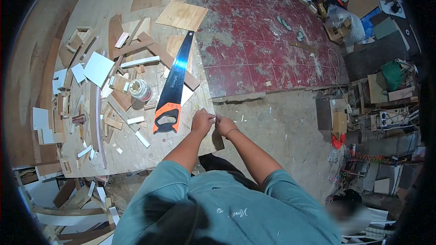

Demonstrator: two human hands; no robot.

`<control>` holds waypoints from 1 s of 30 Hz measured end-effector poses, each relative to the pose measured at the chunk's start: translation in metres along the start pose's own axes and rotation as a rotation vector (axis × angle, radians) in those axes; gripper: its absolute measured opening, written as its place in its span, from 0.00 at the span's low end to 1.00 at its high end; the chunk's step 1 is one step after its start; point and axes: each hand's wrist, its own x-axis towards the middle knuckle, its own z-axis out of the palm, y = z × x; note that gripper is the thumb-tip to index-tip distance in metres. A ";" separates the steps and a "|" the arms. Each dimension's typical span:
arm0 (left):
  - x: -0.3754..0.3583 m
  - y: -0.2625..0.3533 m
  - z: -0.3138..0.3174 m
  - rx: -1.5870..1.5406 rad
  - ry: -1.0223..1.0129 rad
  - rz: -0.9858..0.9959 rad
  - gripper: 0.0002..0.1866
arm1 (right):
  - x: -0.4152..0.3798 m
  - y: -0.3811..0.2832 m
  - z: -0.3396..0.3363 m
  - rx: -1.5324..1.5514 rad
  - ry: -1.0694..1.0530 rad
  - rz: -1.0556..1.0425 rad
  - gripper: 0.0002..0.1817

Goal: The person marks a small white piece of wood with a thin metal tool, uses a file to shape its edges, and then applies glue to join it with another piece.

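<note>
At the right edge of the wooden worktable (150, 152), my left hand (202, 121) is closed, its fingertips pinching a small white piece (213, 119). Close against it, my right hand (225, 126) is also closed, with thumb and fingers meeting at that same white piece. Most of the piece is hidden by the fingers. Left of my hands lies a handsaw (173, 84) with a black and silver blade and an orange-black handle (167, 119). A glass jar (139, 90) stands farther left among wood offcuts.
White-faced panels (98, 69), strips and wood scraps cover the table's left half. A thin plywood sheet (182, 15) lies beyond the saw. Red tiled floor (254, 41) has slippers (284, 23) on it. Cluttered shelves (390, 118) line the right. Another person (347, 208) is at lower right.
</note>
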 end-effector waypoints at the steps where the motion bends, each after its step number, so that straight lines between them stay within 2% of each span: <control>1: 0.001 0.001 -0.002 0.002 0.005 0.004 0.10 | -0.002 0.001 -0.001 -0.022 -0.019 -0.007 0.16; 5: 0.000 0.003 -0.002 0.001 0.013 0.000 0.10 | -0.007 0.004 0.005 -0.052 0.021 0.019 0.14; 7: -0.003 0.002 0.001 0.005 0.034 0.010 0.10 | 0.008 0.004 0.018 0.088 0.100 0.021 0.15; 12: -0.003 0.005 -0.002 -0.008 0.054 0.026 0.10 | 0.002 -0.001 0.013 0.013 0.085 0.014 0.17; 15: -0.004 -0.001 -0.001 -0.011 0.024 0.030 0.10 | -0.024 0.000 0.010 -0.027 0.001 0.035 0.17; 17: -0.002 -0.003 0.001 -0.011 0.016 0.029 0.11 | -0.031 -0.001 0.007 0.000 0.051 0.061 0.18; 18: -0.004 -0.002 0.002 -0.010 0.016 0.028 0.11 | -0.026 -0.009 0.000 0.050 -0.017 0.098 0.23; 21: -0.003 0.000 0.000 0.021 0.016 -0.011 0.11 | 0.020 0.008 0.027 0.055 0.053 0.006 0.23; 23: -0.003 0.002 -0.001 0.023 0.027 0.005 0.10 | 0.020 0.016 0.034 0.114 0.110 0.006 0.21; 25: -0.002 -0.002 0.005 -0.015 0.067 0.031 0.09 | 0.001 0.005 0.021 0.024 0.012 0.083 0.19; 28: -0.001 -0.004 0.004 -0.063 0.109 0.051 0.10 | -0.033 -0.001 0.006 0.038 0.002 0.069 0.17; 30: -0.007 0.000 0.005 -0.073 0.096 0.045 0.10 | -0.010 -0.003 0.012 0.059 0.038 0.047 0.17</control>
